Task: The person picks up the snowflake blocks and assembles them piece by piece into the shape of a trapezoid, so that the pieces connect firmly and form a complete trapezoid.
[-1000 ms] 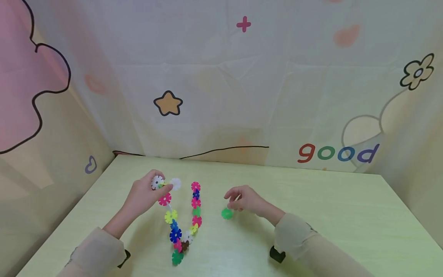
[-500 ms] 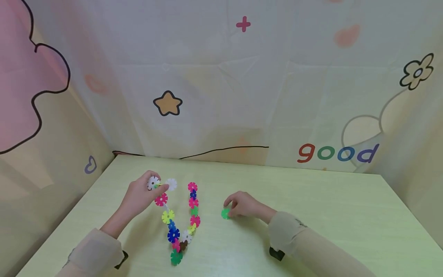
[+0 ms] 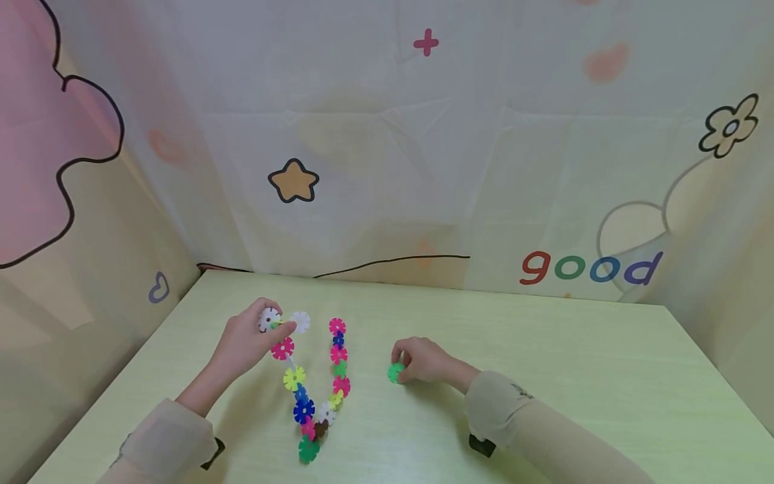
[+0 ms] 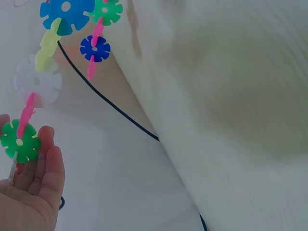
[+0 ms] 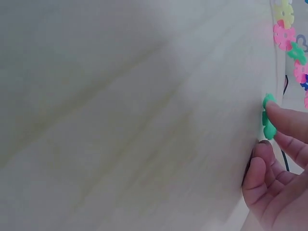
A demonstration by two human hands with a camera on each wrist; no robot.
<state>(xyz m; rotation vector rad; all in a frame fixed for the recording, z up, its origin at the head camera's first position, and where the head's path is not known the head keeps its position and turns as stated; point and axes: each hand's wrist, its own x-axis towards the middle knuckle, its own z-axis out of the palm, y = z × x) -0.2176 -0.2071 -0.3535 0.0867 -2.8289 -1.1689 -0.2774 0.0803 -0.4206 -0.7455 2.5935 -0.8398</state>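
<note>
My left hand grips the upper left end of a chain of slotted plastic snowflake discs. In the left wrist view a green disc sits among its fingers, linked through a pink one to a clear white disc. From the hand the chain runs in a V, down to a dark green disc and up again to a pink disc. My right hand pinches a single light green disc low at the tabletop; its thumb lies on the disc in the right wrist view.
The pale wooden table stretches off to the right of the hands. A printed cloth backdrop rises behind the table's far edge. Dark wrist straps show below both sleeves.
My right hand has come down and its thumb and finger have closed on the loose green disc. My left hand and the chain have shifted slightly left.
</note>
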